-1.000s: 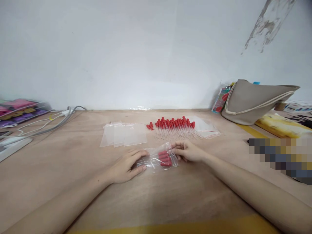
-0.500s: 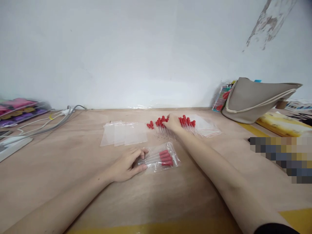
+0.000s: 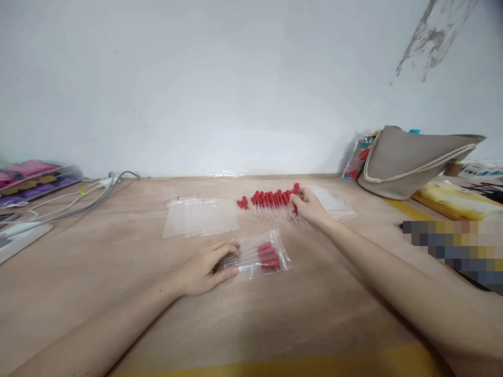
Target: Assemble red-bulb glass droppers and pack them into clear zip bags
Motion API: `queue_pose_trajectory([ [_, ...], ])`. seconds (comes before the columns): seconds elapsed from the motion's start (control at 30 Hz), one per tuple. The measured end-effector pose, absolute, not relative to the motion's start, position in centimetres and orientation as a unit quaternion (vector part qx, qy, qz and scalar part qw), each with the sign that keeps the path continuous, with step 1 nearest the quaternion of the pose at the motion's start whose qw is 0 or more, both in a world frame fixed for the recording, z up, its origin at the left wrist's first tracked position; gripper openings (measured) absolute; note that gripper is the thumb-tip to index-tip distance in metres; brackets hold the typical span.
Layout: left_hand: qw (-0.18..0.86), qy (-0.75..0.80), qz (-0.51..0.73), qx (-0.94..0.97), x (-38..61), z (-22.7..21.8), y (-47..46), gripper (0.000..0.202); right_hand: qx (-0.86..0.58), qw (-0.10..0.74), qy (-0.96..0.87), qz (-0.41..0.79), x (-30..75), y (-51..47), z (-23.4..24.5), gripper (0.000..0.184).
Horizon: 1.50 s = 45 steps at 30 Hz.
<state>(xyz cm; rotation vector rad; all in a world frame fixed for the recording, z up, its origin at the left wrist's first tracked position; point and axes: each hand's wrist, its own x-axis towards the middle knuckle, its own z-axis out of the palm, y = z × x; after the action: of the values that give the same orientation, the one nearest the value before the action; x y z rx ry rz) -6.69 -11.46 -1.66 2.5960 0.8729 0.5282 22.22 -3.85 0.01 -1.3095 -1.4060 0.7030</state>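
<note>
My left hand rests on the table, its thumb and fingers curved round the near-left end of a clear zip bag. Several droppers with red rubber bulbs lie inside that bag, bulbs towards the zip. Behind it is a row of loose droppers, red bulbs pointing to the wall and thin clear stems towards me. At the row's right end my right hand is closed round droppers; one red bulb sticks out above the fingers. How many it holds is hidden.
Flat clear bags lie overlapping left of the row, and more bags lie to its right. A grey bag stands at the right by a yellow packet. Cables and a power strip lie at the left.
My right hand has moved right along the row, uncovering the middle droppers. The right-end droppers are now bunched at its fingers. My left hand and the zip bag have hardly moved.
</note>
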Motion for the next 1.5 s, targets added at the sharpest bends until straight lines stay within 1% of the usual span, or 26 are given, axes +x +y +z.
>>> queue_pose_trajectory([
  [0.07, 0.167, 0.305, 0.183, 0.920, -6.7, -1.8, -11.3, 0.029, -0.529, 0.551, -0.538, 0.357, 23.2, -6.0, -1.3, 0.035],
  [0.13, 0.159, 0.299, 0.174, 0.925, -6.7, -1.8, -11.2, 0.032, -0.504, 0.590, -0.504, 0.379, 23.5, -7.7, -2.5, 0.049],
  [0.17, 0.156, 0.297, 0.170, 0.927, -6.7, -1.8, -11.2, 0.034, -0.497, 0.605, -0.493, 0.380, 23.5, -8.3, -2.9, 0.053],
  [0.23, 0.151, 0.294, 0.163, 0.930, -6.7, -1.8, -11.1, 0.036, -0.490, 0.627, -0.473, 0.378, 23.1, -9.1, -3.5, 0.053],
  [0.3, 0.149, 0.295, 0.161, 0.930, -6.8, -1.7, -11.1, 0.037, -0.486, 0.640, -0.452, 0.387, 22.4, -9.4, -3.7, 0.049],
  [0.47, 0.152, 0.294, 0.159, 0.930, -6.8, -1.7, -11.2, 0.037, -0.465, 0.653, -0.387, 0.455, 20.9, -9.5, -3.8, 0.038],
  [0.57, 0.145, 0.296, 0.161, 0.930, -6.7, -1.7, -11.2, 0.037, -0.453, 0.635, -0.363, 0.510, 20.2, -10.0, -3.8, 0.029],
  [0.67, 0.141, 0.299, 0.164, 0.929, -6.6, -1.6, -11.3, 0.038, -0.446, 0.589, -0.379, 0.557, 20.0, -10.5, -3.8, 0.025],
  [0.93, 0.143, 0.310, 0.173, 0.924, -6.5, -1.6, -11.4, 0.041, -0.459, 0.389, -0.556, 0.573, 21.3, -10.3, -3.2, 0.033],
  [1.1, 0.149, 0.303, 0.175, 0.925, -6.6, -1.8, -11.3, 0.041, -0.485, 0.307, -0.607, 0.550, 20.9, -9.2, -2.6, 0.033],
  [1.2, 0.151, 0.305, 0.180, 0.923, -6.6, -1.8, -11.3, 0.041, -0.490, 0.312, -0.605, 0.544, 20.5, -8.9, -2.3, 0.030],
  [1.4, 0.157, 0.308, 0.181, 0.921, -6.5, -1.6, -11.3, 0.041, -0.542, 0.386, -0.552, 0.502, 19.4, -8.9, -3.0, 0.022],
  [1.5, 0.154, 0.309, 0.179, 0.921, -6.4, -1.5, -11.4, 0.040, -0.525, 0.426, -0.574, 0.462, 19.0, -8.7, -3.8, 0.019],
])
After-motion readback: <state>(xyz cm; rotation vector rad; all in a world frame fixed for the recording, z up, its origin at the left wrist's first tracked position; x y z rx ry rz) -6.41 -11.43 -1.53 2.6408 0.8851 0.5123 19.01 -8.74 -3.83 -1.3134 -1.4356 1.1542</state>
